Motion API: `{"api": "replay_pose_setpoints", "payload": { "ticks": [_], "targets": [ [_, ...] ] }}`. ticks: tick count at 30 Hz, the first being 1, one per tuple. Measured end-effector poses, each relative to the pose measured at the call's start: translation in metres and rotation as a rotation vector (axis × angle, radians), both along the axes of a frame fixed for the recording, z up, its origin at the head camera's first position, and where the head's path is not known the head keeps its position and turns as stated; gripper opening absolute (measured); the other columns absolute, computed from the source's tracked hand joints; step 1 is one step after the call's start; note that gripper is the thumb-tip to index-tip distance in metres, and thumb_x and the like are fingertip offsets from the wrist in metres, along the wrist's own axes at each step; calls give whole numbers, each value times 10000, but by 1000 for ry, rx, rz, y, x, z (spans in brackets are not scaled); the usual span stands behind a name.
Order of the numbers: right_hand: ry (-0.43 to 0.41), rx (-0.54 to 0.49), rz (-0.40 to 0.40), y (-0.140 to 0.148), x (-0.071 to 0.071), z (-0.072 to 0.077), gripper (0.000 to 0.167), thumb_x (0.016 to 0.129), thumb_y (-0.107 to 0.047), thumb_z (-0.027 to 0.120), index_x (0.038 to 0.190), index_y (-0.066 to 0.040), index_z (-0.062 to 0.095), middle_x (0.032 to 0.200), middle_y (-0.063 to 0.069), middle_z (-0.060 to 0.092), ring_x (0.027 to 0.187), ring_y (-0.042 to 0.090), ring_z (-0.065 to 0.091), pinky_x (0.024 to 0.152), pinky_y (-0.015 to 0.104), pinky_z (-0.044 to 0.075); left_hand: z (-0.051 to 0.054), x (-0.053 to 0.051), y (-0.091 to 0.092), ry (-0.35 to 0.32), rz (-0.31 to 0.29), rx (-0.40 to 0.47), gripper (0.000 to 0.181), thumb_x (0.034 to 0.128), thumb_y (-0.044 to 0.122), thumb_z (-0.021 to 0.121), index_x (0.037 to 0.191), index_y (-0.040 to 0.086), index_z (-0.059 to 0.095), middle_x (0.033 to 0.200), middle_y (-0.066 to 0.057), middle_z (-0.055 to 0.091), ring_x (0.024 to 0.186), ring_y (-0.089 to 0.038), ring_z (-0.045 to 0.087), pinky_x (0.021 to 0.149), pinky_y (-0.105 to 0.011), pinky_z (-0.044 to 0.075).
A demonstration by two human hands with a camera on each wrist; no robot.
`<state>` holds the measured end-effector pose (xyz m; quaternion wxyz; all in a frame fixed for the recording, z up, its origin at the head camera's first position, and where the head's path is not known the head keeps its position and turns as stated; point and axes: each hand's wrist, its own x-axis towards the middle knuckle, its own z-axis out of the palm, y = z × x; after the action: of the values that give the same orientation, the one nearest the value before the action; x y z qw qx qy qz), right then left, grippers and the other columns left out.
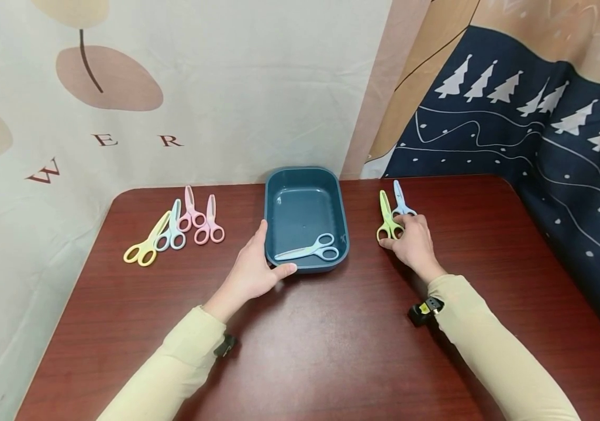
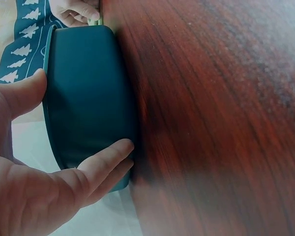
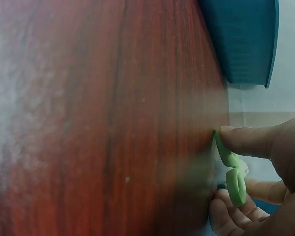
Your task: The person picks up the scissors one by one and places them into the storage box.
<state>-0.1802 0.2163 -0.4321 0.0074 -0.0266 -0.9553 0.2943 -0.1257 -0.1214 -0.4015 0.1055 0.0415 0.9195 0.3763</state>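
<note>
Left of centre, left hand (image 1: 250,272) rests extended fingers against blue tray (image 1: 305,213), grip released; tray sits mid-frame, blue scissors (image 1: 302,252) in its lower part. Right of centre, right hand (image 1: 414,241) pinches green scissors (image 1: 386,217) by the handles.

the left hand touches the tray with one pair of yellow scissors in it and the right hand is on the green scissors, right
Not quite: the scissors in the tray are light blue, not yellow, as the head view shows. The left hand does touch the tray, and the right hand is on the green scissors.
</note>
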Motion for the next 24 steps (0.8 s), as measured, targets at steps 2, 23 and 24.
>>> {"api": "replay_pose_setpoints", "payload": {
  "ticks": [2,23,24],
  "targets": [
    [-1,2,3,0,0,0,635,826,-166,839,1346,100,589,1196,300,528,1161,408,464,915,534,457,0,0,0,1,0,-1,1135,870,325,832,1644,-12,73,1679,-246,223,1531,-400,286,1235,-516,271],
    [-14,-52,2,-5,2,3,626,836,-120,825,1390,31,574,1128,237,700,1048,393,653,900,526,507,0,0,-1,4,-2,0,1134,870,325,831,1641,-21,75,1685,-242,208,1534,-401,276,1239,-514,261],
    [-12,-57,-1,-5,2,3,622,836,-115,825,1389,28,578,1120,228,698,1036,384,651,893,518,508,1,0,-1,3,-2,1,1135,870,325,831,1641,-21,75,1685,-242,208,1534,-402,276,1239,-515,261]
  ]
}}
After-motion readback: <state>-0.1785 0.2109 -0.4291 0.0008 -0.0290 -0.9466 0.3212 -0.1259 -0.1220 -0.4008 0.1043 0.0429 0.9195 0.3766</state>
